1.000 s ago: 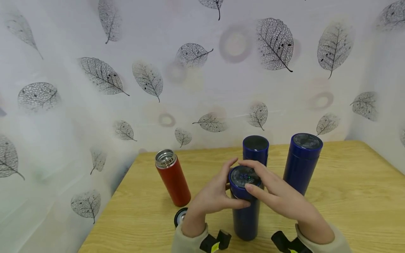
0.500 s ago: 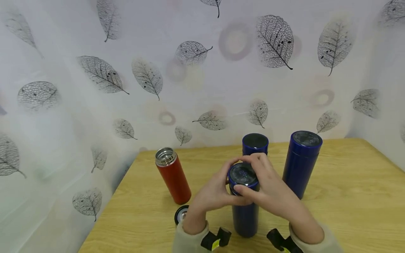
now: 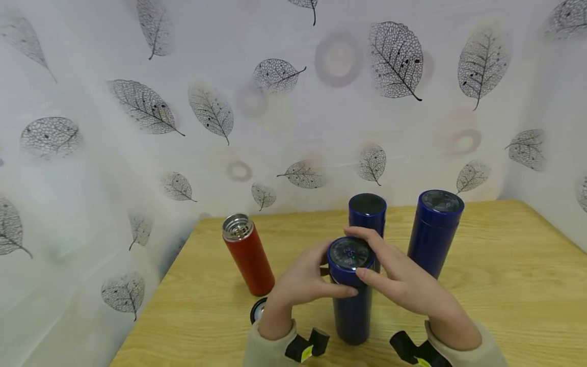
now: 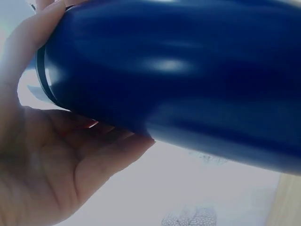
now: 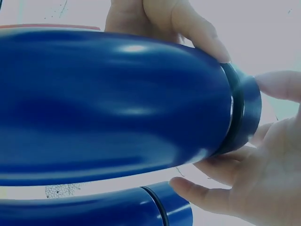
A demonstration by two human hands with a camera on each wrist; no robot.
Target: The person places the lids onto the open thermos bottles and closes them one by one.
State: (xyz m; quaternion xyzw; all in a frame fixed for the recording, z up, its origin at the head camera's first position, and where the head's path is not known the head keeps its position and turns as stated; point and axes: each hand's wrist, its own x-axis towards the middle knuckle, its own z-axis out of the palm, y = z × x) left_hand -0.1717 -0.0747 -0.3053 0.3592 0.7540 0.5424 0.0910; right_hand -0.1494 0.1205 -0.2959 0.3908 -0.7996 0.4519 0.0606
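Observation:
A dark blue thermos stands on the table in front of me, its black-topped lid showing lit digits. Around the neck of its body curls my left hand, thumb in front and fingers behind. My right hand holds the lid, with the thumb at its near edge and the other fingers on the far side. In the right wrist view, a dark band shows between lid and body. The left wrist view is mostly filled by the blue body; the far fingertips are partly hidden.
An uncapped red thermos stands left, with a round lid partly behind my left wrist. Two more capped blue thermoses stand behind: one directly beyond, one to the right. A leaf-patterned curtain backs the wooden table.
My right hand's fingers closed in around the lid, then spread wider again. The lid's digits have changed angle and are lit more clearly than half a second ago. My left hand keeps its grip.

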